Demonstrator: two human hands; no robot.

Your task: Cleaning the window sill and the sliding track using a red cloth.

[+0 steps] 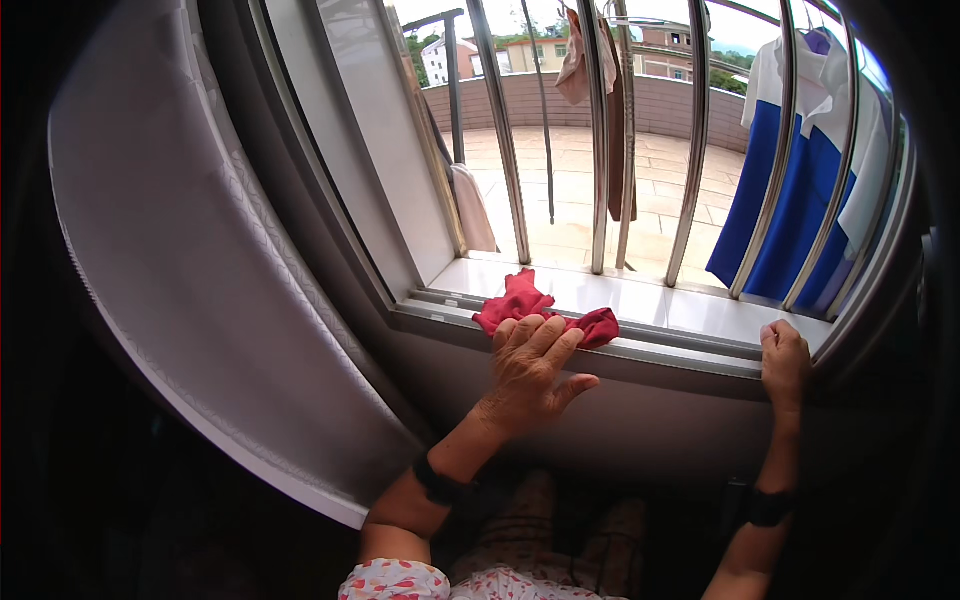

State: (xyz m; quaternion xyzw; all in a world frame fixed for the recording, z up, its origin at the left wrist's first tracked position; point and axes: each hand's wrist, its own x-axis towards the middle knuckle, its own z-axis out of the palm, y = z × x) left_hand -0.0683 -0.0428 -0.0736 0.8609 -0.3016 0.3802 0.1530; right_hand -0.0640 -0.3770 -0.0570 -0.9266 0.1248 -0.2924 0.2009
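Note:
A crumpled red cloth (517, 301) lies across the metal track of the window frame (675, 352), partly over the white tiled sill (637, 292). My left hand (532, 367) rests on the near side of the cloth, fingers bent and pressing on it, thumb held out to the right. The cloth under the fingers is hidden. At the right end of the track, my right hand (785, 360) rests with its fingers curled in, beside the frame's side. I see nothing in that hand.
Upright metal bars (598, 150) stand beyond the sill. Outside hang a blue and white garment (772, 180) and a pink cloth (574, 67) above a tiled terrace (570, 161). To the left, a pale curved panel (172, 247) stands close to my left arm.

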